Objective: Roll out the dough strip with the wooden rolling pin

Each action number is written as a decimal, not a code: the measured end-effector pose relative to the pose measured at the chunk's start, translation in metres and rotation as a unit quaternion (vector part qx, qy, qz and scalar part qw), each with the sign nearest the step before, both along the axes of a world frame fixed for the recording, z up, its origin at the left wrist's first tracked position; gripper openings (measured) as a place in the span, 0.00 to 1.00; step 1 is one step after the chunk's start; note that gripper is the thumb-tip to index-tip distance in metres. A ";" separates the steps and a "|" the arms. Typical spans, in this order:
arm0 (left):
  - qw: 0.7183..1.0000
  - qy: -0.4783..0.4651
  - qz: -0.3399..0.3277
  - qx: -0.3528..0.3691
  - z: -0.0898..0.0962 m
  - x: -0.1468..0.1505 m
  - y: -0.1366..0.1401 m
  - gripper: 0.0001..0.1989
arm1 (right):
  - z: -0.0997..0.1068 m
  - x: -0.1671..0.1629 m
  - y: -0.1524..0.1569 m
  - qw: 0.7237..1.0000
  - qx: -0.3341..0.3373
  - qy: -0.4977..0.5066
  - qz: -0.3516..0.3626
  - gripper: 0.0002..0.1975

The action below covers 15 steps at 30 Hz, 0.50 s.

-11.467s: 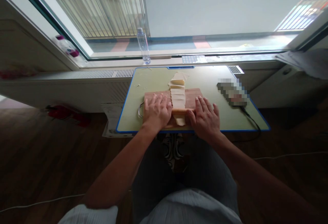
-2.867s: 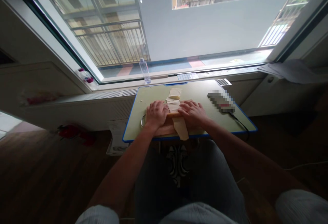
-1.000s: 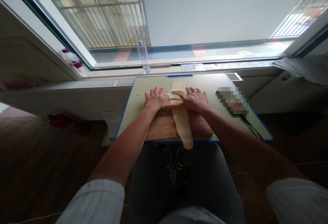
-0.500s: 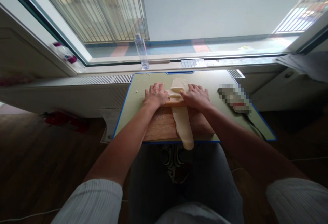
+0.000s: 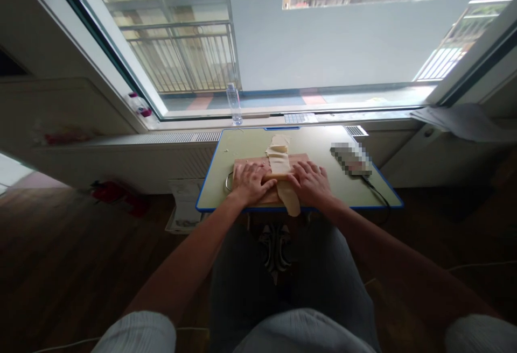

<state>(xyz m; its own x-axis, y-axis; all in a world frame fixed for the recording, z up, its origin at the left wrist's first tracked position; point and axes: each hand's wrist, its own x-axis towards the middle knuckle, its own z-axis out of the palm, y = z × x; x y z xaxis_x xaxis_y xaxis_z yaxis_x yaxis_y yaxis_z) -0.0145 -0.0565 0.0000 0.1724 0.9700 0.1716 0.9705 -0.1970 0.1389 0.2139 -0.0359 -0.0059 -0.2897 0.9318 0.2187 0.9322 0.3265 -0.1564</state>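
A wooden rolling pin point(image 5: 278, 177) lies crosswise over a long strip of pale dough point(image 5: 279, 163). On its left end rests my left hand point(image 5: 252, 183), the palm over the pin and the thumb pointing inward along it. My right hand point(image 5: 311, 182) covers the right end in the same way, fingers pointing forward. Beneath the dough is a wooden cutting board point(image 5: 269, 198) with a metal ring handle at its left side. The far end of the strip is folded in loose layers, and its near end hangs over the table's front edge.
The small light green table point(image 5: 214, 181) has a blue rim. A blurred-out device point(image 5: 350, 158) with a black cable lies on its right side. Behind stand a clear bottle point(image 5: 233, 104) on the sill and a pink-capped bottle point(image 5: 139, 104) by the window frame.
Both hands and the rolling pin have come back along the dough toward my body, from the board's far part to its near part. The camera view has tilted up.
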 end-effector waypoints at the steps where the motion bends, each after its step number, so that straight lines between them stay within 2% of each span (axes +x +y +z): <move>1: 1.000 -0.003 -0.014 0.000 0.001 -0.001 -0.004 0.23 | -0.001 0.005 -0.001 1.000 0.003 0.006 0.022 0.26; 5: 0.999 -0.021 -0.025 0.016 0.006 -0.002 -0.001 0.18 | 0.001 0.016 0.012 0.997 0.012 0.020 0.068 0.18; 12: 1.000 -0.022 0.013 -0.009 0.023 -0.014 0.057 0.16 | 0.029 -0.009 0.081 0.998 -0.012 0.034 0.057 0.21; 15: 0.999 -0.014 0.010 -0.035 0.025 -0.025 0.078 0.18 | 0.031 -0.023 0.109 0.999 -0.025 0.010 0.031 0.20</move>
